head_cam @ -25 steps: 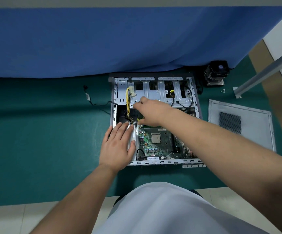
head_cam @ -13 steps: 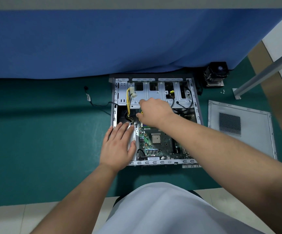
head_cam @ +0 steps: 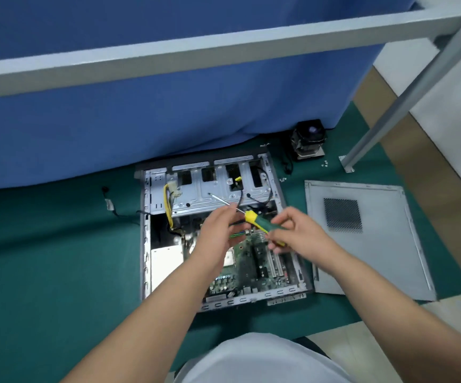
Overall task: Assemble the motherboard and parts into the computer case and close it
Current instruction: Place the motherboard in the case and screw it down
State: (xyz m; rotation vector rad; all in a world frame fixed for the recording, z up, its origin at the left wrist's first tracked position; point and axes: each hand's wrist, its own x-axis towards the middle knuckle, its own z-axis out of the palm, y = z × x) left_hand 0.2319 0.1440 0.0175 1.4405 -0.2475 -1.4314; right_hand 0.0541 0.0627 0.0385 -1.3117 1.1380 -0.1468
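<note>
An open computer case [head_cam: 144, 244] lies flat on the green mat. The green motherboard [head_cam: 247, 261] sits in its lower half, and a metal drive cage [head_cam: 210, 194] with yellow and black cables fills the top. Above the board, my right hand [head_cam: 295, 233] grips the green and yellow handle of a screwdriver [head_cam: 254, 218]. Its metal shaft points up-left toward the drive cage. My left hand [head_cam: 216, 233] pinches the shaft near the handle. The grey side panel [head_cam: 375, 244] lies flat to the right of the case.
A black CPU cooler [head_cam: 308, 140] stands behind the case on the right, with small screws [head_cam: 324, 163] on the mat near it. A loose black cable [head_cam: 113, 208] lies left of the case. A blue cloth hangs behind. A grey metal frame leg [head_cam: 346, 163] stands at right.
My left hand has left the case's left side and now pinches the screwdriver shaft. My right hand has pulled back from the drive cage with the screwdriver. The view has tilted up.
</note>
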